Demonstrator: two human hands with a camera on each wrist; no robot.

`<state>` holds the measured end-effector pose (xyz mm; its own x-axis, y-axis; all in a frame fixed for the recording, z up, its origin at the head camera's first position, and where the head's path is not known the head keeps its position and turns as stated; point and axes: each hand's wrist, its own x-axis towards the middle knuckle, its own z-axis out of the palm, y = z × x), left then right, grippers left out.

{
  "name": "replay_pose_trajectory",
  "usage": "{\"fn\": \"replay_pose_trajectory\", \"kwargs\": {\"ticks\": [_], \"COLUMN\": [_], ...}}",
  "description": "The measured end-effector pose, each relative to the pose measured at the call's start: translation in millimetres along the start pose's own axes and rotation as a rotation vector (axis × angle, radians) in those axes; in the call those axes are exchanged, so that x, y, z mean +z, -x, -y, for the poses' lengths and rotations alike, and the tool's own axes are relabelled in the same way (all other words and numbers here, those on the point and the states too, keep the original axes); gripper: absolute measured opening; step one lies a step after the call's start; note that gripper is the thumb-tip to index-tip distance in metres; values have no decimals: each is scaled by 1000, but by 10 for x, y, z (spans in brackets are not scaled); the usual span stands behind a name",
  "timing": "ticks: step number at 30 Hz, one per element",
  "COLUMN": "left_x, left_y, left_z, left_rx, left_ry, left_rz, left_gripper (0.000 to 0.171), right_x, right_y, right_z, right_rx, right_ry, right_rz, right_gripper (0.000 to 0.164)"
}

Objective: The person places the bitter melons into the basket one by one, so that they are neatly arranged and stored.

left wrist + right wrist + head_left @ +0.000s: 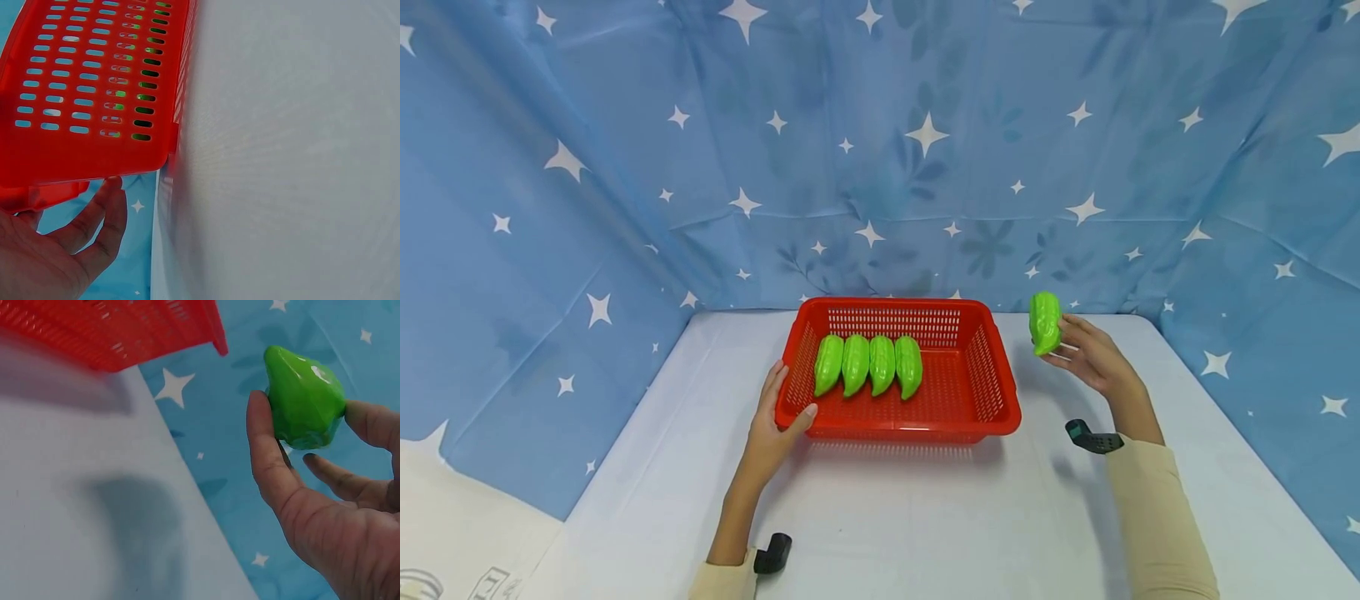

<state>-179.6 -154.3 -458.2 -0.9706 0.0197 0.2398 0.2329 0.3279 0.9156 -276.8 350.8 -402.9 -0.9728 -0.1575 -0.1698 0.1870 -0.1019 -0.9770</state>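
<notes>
A red perforated plastic basket stands on the white table. Several glossy green pepper-shaped vegetables lie side by side in its left half, pointed ends toward the near side. My left hand holds the basket's left rim, thumb over the edge and fingers along the outside; in the left wrist view the fingers curve beside the red wall. Right of the basket, my right hand pinches another green pepper-shaped vegetable between thumb and fingers, raised above the table.
The white table extends in front of and beside the basket. A blue star-print cloth hangs behind and at both sides. Black wrist devices sit at both cuffs.
</notes>
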Motion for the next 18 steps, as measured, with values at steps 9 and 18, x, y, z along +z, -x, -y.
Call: {"fn": "replay_pose_trajectory", "kwargs": {"ticks": [9,18], "left_x": [-1,7], "left_y": [-4,-10], "left_z": [7,25], "left_rx": [7,11], "left_ry": [-17,-28], "left_rz": [-5,-9], "left_gripper": [79,79], "right_x": [368,828], "right_y": [-31,-148], "right_z": [210,315], "right_rx": [-44,17], "right_ry": [110,282], "right_rz": [136,192], "right_gripper": [71,72]}}
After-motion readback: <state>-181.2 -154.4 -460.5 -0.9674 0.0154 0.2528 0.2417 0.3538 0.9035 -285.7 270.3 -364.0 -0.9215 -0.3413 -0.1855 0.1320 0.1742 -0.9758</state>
